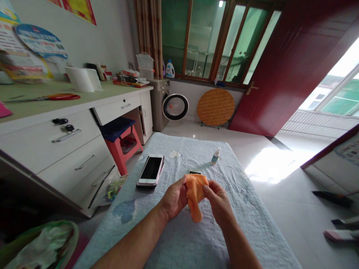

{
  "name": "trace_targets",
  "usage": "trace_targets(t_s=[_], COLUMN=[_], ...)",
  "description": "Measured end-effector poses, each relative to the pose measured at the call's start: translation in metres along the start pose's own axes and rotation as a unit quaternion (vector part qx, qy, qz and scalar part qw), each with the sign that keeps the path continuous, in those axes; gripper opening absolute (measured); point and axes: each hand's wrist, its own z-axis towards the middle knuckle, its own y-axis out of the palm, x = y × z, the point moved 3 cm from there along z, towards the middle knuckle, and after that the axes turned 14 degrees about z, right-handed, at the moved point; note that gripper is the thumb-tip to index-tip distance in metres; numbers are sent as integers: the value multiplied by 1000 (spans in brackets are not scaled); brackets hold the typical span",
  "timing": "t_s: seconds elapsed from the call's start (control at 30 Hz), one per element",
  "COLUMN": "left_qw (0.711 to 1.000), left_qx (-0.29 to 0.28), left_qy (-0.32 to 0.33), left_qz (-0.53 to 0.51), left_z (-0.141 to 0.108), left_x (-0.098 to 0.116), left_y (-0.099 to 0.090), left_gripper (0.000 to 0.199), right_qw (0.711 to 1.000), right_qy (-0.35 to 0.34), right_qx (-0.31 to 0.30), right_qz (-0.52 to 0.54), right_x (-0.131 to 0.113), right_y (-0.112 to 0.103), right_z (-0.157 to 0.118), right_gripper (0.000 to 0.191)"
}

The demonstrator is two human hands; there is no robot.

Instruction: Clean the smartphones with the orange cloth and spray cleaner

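The orange cloth (195, 192) hangs between the two hands over the near-middle part of the surface (238, 183). The left hand (176, 197) grips its left edge, thumb uppermost near the top corner; the right hand (217, 200) pinches its right edge between thumb and bent fingers. A loose tail of the cloth drops between the wrists, lower than the fingers. Just beyond the cloth's top edge lies a phone (195, 172).

Only the upper end of that phone shows, the rest being covered by cloth and hands, so whether the cloth or a hand touches it I cannot tell. Several fingertips are tucked behind the cloth and out of sight. Both forearms run off the bottom of the picture, and the near edge of the surface is cut off there too. The print on the small bottle (215, 156) is too small to read.

The orange cloth looks soft and matte, gathered into folds, its tail ending in a rounded tip. The surface wears a pale blue quilted cover, wrinkled, with a darker blue patch at the left. The bottle is slim, with a clear cap, and stands upright beyond the right hand. Left of the hands, well apart, lies a stack of phones (150, 172), the top one white-framed with a glossy black screen.
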Motion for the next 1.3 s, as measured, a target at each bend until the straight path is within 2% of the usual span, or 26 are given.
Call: trace_targets(t_s=[0.17,0.3,0.47,0.53,0.63,0.7,0.8,0.87,0.97,1.07,1.2,1.3], left_qw=[994,987,987,989,989,984,971,962,962,964,962,961], left_qx=[-31,-6,23,12,-34,-49,25,82,124,135,107,98], left_qy=[27,31,40,31,-7,-9,77,130,136,111,78,72], left_qz=[100,156,153,143,144,173,225,227,203,199,238,250], left_z=[-4,-3,0,0,-2,-3,-1,1,3,2,-3,-6], left_x=[3,0,0,1,-1,-3,0,2,5,8,10,10], left_y=[5,5,-1,-1,2,3,-3,-8,-13,-12,-5,-3], left_gripper=[50,47,44,46,50,42,16,17,23,30,29,30], right_qw=[997,995,989,988,990,993,994,991,988,987,989,992], right_qy=[5,12,19,21,21,8,-14,-21,-19,-11,-7,-16], right_qx=[23,32,35,33,19,-12,-88,-127,-155,-162,-150,-99], right_qz=[69,98,140,147,140,114,56,26,0,-14,10,73], right_x=[-1,-2,-2,-2,-4,-10,-20,-23,-23,-21,-21,-20], right_y=[-2,-1,-3,-4,-3,0,7,9,9,8,8,6], right_z=[0,0,-1,-1,-2,-4,-9,-11,-12,-13,-13,-9], right_gripper=[29,31,27,26,24,20,15,15,13,13,14,10])
